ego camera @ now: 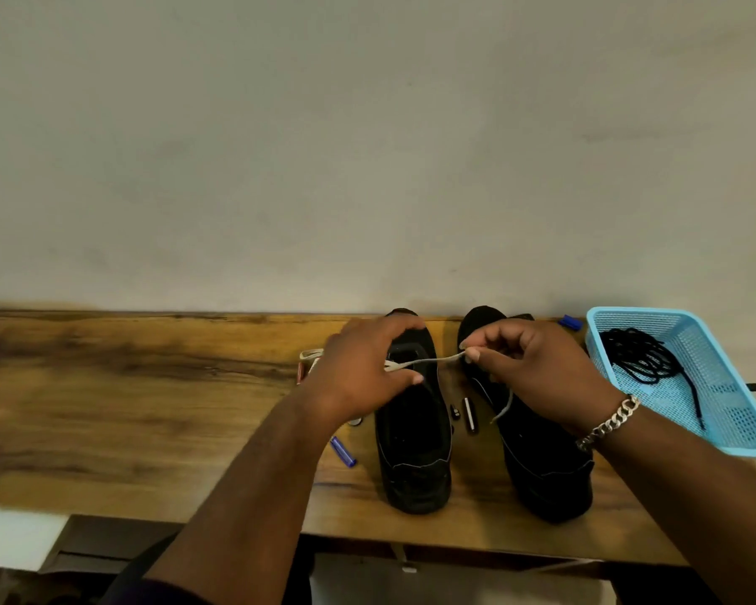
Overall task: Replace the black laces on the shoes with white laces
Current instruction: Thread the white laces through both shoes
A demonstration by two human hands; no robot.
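Observation:
Two black shoes stand side by side on the wooden table, the left shoe (413,434) and the right shoe (542,465), toes pointing at the wall. My left hand (359,373) curls over the front of the left shoe and holds one end of a white lace (428,362). My right hand (537,369) pinches the same lace a little to the right, and its loose end hangs down over the right shoe. The lace runs taut between the two hands. Black laces (642,355) lie coiled in a blue basket.
The blue plastic basket (734,412) sits at the table's right end, partly over the edge. Small dark items (468,414) lie between the shoes, a blue cylinder (343,451) left of the left shoe, another blue piece (570,321) by the wall. The wall rises directly behind.

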